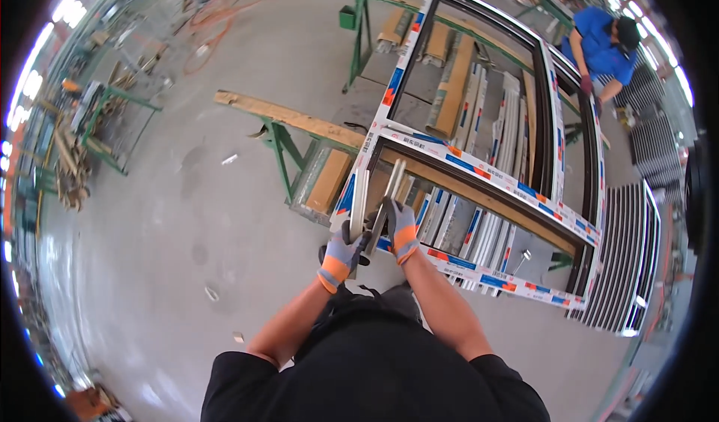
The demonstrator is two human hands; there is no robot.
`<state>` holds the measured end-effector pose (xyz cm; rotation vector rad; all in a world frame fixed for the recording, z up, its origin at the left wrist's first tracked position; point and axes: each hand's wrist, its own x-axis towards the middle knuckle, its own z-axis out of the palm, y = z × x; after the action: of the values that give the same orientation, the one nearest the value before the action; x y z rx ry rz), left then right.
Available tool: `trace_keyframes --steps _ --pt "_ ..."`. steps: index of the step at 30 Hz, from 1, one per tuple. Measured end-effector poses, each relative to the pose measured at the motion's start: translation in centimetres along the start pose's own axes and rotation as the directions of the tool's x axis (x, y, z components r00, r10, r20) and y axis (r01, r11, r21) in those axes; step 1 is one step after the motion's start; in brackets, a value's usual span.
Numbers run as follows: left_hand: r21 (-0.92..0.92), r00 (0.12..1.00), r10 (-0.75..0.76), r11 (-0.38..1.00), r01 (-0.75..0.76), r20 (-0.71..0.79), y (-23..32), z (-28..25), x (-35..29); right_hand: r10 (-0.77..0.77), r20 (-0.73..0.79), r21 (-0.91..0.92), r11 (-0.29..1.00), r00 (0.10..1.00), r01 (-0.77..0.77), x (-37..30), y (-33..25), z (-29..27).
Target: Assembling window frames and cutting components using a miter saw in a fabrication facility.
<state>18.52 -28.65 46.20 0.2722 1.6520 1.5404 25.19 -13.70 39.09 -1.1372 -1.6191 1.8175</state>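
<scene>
My left hand [343,254], in a grey and orange glove, is closed round a pale, narrow profile strip [359,201] that points away from me. Close beside it, my right hand [403,232] in a matching glove grips a second profile strip [395,176], pale at its far end and darker near the fingers. Both strips are held at the near left corner of a large window frame [479,169], wrapped in white film with blue and red patches. Whether the strips touch the frame I cannot tell.
Wooden beams on green trestles [299,125] carry the frame. Under it lie long wrapped profiles [457,92]. A person in a blue shirt [599,44] has hands at the frame's far right side. Striped stacked panels [618,253] stand right; a green rack [112,122] stands left.
</scene>
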Motion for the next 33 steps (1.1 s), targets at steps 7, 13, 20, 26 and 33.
trace_keyframes --steps 7,13,20,26,33 --pt "0.140 1.000 0.014 0.990 -0.013 -0.010 1.0 -6.4 9.5 0.048 -0.335 -0.353 0.919 0.941 -0.173 7.1 4.1 0.8" --pt "-0.021 0.971 0.241 0.970 -0.241 -0.012 -6.4 -5.8 16.5 -0.087 -0.368 -0.568 0.809 0.926 -0.149 7.3 -1.5 6.0" --pt "-0.040 0.970 0.232 0.971 -0.235 -0.075 -3.5 -3.3 13.8 0.000 -0.426 -0.581 0.767 0.905 -0.274 7.1 -2.5 7.3" --pt "-0.020 0.969 0.240 0.970 -0.242 -0.063 -3.4 -3.5 14.3 0.012 -0.338 -0.654 0.717 0.941 -0.244 7.1 -4.1 5.3" --pt "0.105 0.960 0.266 0.961 -0.257 -0.082 -4.4 -3.3 14.4 0.028 -0.367 -0.625 0.733 0.930 -0.269 7.1 -4.3 5.6"
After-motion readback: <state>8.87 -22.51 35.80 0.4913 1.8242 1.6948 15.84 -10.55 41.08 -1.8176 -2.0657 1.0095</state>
